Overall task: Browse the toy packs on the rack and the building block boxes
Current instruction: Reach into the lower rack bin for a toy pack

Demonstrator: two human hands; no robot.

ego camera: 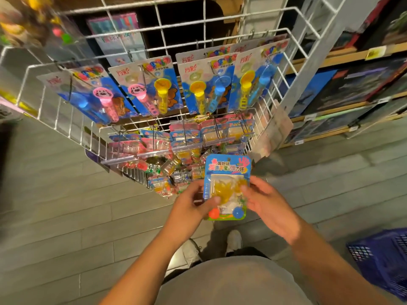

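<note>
- Holding a blue toy pack (226, 172) in front of the wire rack (154, 29), we note yellow pieces inside it.
- Our left hand (189, 205) pinches its left edge; our right hand (267, 202) has fingers (246, 190) curled on the right side.
- Bubble wand packs (207, 84) hang above; boxes (343, 89) fill the shelves to the right.
- A blue basket (383, 258) sits on the floor.

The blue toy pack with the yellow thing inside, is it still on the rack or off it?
Off the rack. The toy pack is held in front of the rack, left hand and right hand gripping its sides.
</note>
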